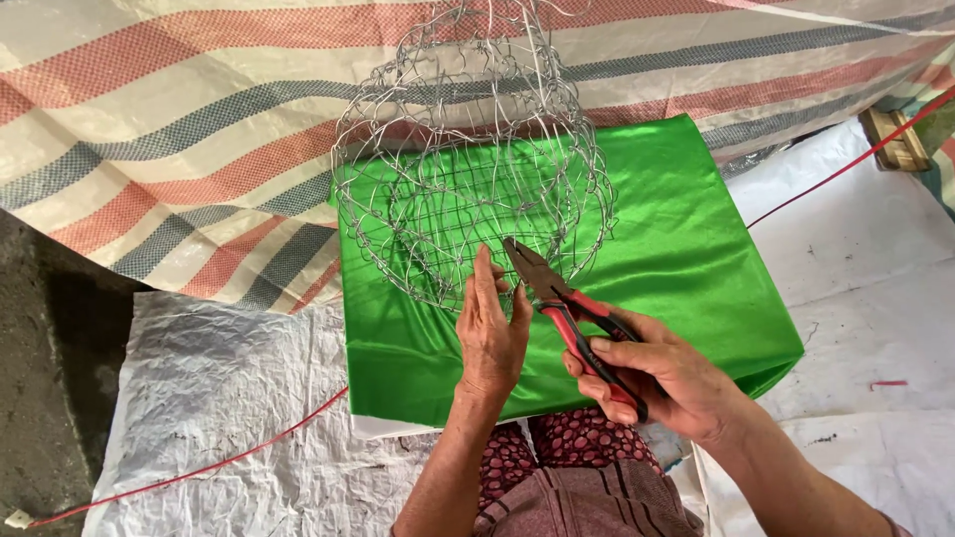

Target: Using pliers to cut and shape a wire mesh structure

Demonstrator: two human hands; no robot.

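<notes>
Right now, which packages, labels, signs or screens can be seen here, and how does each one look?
No labels, signs or screens are in view.
Box-shaped package wrapped in shiny green cloth: centre, under the silver wire-mesh frame, in front of both hands.

Makeshift outdoor craft workspace: striped tarpaulin [149,119], white woven ground sheets [219,418], bare concrete floor [40,398].

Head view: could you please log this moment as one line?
left hand: grips wire frame rim | right hand: holds red-handled pliers, tip at the rim | frame over green cloth
</notes>
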